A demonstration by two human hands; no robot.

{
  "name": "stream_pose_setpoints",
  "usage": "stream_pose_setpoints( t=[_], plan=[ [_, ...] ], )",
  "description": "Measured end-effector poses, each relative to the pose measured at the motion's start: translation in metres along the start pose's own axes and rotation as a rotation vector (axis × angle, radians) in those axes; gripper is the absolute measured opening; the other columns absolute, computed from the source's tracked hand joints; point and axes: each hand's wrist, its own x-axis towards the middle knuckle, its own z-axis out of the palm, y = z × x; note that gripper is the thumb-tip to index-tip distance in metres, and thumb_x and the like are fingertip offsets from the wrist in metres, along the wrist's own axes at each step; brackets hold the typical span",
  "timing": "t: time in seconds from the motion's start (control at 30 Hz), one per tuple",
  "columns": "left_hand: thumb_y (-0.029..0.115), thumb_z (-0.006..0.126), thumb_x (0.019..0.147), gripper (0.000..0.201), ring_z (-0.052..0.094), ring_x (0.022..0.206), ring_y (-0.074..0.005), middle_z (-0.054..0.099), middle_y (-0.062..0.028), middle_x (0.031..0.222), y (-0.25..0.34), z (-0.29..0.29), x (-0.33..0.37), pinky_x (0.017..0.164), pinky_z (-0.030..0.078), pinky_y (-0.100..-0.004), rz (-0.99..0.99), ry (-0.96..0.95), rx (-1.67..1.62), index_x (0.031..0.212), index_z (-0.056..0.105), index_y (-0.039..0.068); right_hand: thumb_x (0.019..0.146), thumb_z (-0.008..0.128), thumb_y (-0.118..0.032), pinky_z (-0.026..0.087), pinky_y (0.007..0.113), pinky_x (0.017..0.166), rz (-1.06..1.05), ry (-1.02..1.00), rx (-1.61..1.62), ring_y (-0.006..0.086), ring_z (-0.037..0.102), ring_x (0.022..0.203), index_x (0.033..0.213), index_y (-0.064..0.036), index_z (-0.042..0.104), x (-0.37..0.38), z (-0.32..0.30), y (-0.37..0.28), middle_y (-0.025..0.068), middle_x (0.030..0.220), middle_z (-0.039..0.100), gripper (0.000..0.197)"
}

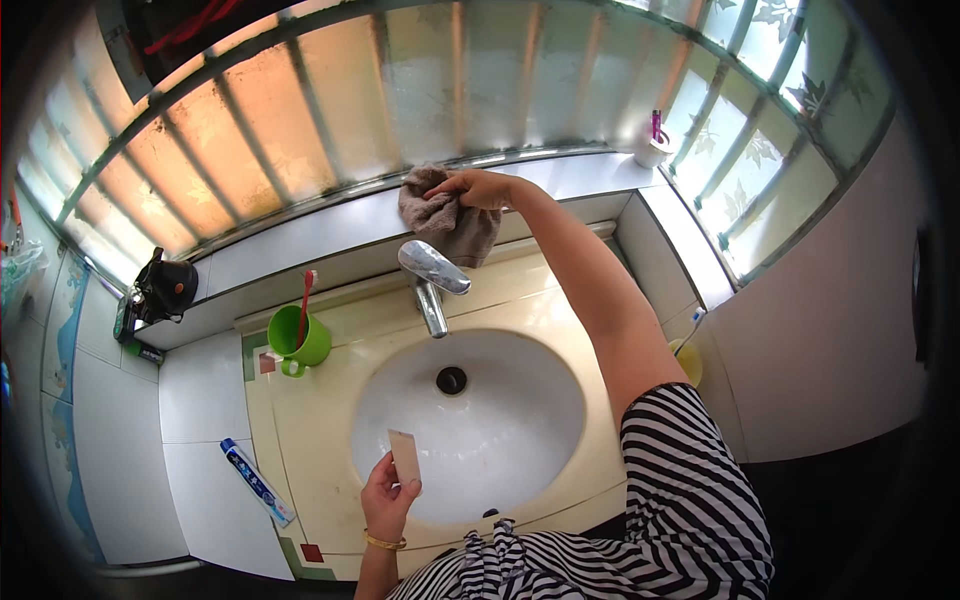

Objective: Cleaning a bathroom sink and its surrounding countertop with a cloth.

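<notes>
My right hand (478, 190) stretches to the tiled ledge behind the basin and grips a brown-grey cloth (470, 238). Part of the cloth lies on the ledge and the rest hangs over its front edge, behind the chrome faucet (432, 275). Over the near left side of the white sink (545, 375), my left hand (388, 497) is closed on a flat beige rectangular piece (404, 458), held upright between thumb and fingers. Whether that piece is a tube or a card, I cannot tell. A yellow bracelet circles my left wrist.
Left of the faucet stands a green cup (312, 343) with a red toothbrush (306, 305). A blue-and-white toothpaste tube (256, 482) lies on the left tiles. A dark object (168, 286) sits at the ledge's left end, a small white pot (652, 152) at its right. A yellow cup (690, 362) stands beyond my right arm.
</notes>
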Motion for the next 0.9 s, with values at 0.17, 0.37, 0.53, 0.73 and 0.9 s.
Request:
stream_pose_setpoints(
  t=[0.17,0.37,0.53,0.73,0.9],
  plan=[
    [-0.001,0.065,0.074,0.060,0.056,0.093,-0.0181,0.054,-0.0139,0.107,0.000,0.007,-0.001,0.073,0.051,-0.0274,-0.020,-0.030,0.008,0.126,0.036,-0.007,0.063,0.037,0.009,0.023,0.028,0.105,0.101,0.343,-0.003,0.0237,0.036,0.122,0.118,-0.0144,0.056,-0.087,-0.037,0.038,0.0098,0.125,0.044,0.063],
    [-0.002,0.065,0.074,0.059,0.056,0.094,-0.0180,0.054,-0.0139,0.108,-0.007,0.010,-0.006,0.073,0.051,-0.0268,-0.048,-0.056,0.019,0.126,0.037,-0.006,0.074,0.047,-0.020,0.034,0.042,0.097,0.610,0.903,-0.542,0.0299,0.040,0.118,0.120,-0.0204,0.052,-0.148,-0.056,0.096,0.0157,0.122,0.047,0.046],
    [-0.001,0.065,0.074,0.059,0.056,0.094,-0.0179,0.054,-0.0138,0.107,-0.008,0.010,-0.007,0.072,0.052,-0.0266,-0.042,-0.063,0.009,0.126,0.037,-0.006,0.073,0.052,-0.023,0.037,0.046,0.090,0.734,1.342,-0.686,0.0311,0.040,0.115,0.110,-0.0148,0.055,-0.135,-0.019,0.090,0.0160,0.111,0.050,0.038],
    [0.000,0.066,0.074,0.060,0.056,0.093,-0.0182,0.055,-0.0135,0.106,-0.008,0.020,-0.002,0.072,0.052,-0.0271,-0.094,-0.087,0.027,0.126,0.037,-0.006,0.065,0.061,-0.011,0.036,0.045,0.091,0.103,1.422,-0.670,0.0367,0.041,0.106,0.103,-0.0131,0.054,-0.075,0.086,0.051,0.0177,0.105,0.045,0.039],
    [0.000,0.066,0.073,0.061,0.054,0.094,-0.0174,0.053,-0.0123,0.106,0.001,0.026,0.003,0.073,0.051,-0.0270,-0.054,-0.097,0.063,0.126,0.036,-0.007,0.070,0.056,-0.011,0.039,0.040,0.085,-0.002,1.225,-0.829,0.0326,0.043,0.104,0.104,-0.0113,0.053,-0.093,0.140,0.090,0.0148,0.103,0.047,0.034]
  ],
)
